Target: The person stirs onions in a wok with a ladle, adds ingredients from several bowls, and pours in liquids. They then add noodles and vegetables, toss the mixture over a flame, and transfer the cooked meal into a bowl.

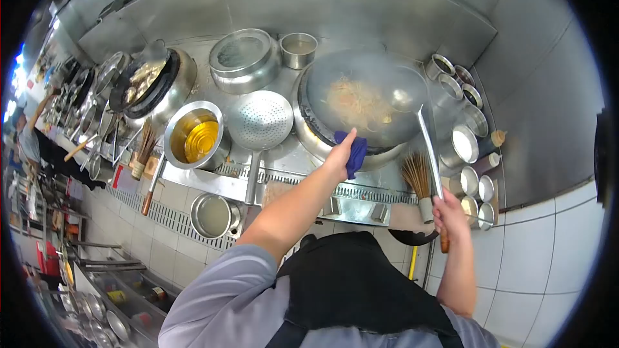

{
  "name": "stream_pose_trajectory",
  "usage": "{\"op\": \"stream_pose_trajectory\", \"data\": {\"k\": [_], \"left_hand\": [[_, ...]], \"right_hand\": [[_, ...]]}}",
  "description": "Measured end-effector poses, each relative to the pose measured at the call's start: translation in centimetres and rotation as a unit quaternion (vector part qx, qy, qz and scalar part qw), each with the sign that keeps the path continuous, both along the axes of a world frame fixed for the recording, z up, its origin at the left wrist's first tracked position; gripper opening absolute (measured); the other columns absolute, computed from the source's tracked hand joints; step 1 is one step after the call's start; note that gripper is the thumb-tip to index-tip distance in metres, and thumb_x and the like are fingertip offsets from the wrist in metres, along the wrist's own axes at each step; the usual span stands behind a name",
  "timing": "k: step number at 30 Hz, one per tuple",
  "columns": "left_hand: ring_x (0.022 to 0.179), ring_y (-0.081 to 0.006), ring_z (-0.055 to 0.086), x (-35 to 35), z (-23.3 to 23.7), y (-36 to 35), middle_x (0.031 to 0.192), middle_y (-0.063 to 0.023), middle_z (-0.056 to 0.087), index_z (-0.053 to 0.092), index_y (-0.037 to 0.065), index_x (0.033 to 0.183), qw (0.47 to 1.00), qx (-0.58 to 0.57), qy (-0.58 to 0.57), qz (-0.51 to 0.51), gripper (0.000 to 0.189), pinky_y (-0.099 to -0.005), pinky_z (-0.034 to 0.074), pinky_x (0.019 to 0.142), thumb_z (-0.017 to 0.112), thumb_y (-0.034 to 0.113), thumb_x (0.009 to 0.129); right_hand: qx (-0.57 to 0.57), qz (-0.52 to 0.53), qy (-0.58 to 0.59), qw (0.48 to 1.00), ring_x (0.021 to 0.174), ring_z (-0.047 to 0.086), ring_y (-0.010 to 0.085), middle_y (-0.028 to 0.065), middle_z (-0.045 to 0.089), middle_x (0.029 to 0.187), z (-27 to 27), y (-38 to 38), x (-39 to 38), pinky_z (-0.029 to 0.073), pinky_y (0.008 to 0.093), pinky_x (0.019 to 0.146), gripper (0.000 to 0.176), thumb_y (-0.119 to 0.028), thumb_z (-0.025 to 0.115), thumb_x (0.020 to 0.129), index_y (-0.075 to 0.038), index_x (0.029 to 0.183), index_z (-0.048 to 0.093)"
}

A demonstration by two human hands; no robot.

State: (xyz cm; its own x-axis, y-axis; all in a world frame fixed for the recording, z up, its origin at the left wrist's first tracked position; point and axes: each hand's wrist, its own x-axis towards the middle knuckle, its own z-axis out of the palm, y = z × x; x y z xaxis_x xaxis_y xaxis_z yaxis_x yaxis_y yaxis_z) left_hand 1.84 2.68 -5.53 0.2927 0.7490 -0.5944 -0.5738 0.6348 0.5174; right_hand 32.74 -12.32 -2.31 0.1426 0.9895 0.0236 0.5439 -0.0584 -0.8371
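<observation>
Left arm (pixel 290 209) is stretched way out forward, bare from the grey sleeve down, and the left hand (pixel 340 156) at the end of it is clamped shut in a grip. Right arm (pixel 459 270) is bent and held closer in, forearm pointing forward, with the right hand (pixel 448 214) curled into a tight fist, well apart from the left

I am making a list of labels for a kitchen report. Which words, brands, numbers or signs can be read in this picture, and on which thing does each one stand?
No text can be read in this picture.
Wok, blue cloth in the left hand, ladle in the right hand, metal pots: no marks visible.
Small cans at lower left: any label is too small and blurred to read.
</observation>
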Motion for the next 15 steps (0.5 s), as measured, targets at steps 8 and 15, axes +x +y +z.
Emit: {"op": "stream_pose_trajectory", "data": {"k": [8,15], "left_hand": [[0.059,-0.016,0.058,-8.6,-3.0,-12.0,0.081,-0.011,0.063,0.057,0.004,0.094,0.993,-0.04,-0.071,-0.085,0.039,-0.0259,0.045,0.046,0.06,0.042,0.089],[0.053,-0.018,0.054,-15.5,-5.2,-22.7,0.07,-0.0077,0.057,0.057,0.004,0.088,0.983,-0.096,-0.124,0.092,0.05,-0.0284,0.043,0.047,0.052,0.054,0.09]], "right_hand": [[-0.222,-0.075,0.292,0.927,0.039,0.038,0.0082,-0.0016,0.042,0.058,5.6,3.0,-8.5,0.032,0.0245,0.035,0.031,-0.021,0.051,0.096,-0.017,0.127,0.049],[-0.274,0.148,0.389,0.867,0.04,0.038,0.007,-0.0018,0.041,0.061,9.9,7.1,-14.2,0.033,0.0225,0.034,0.043,-0.009,0.048,0.092,-0.013,0.134,0.04]]}}
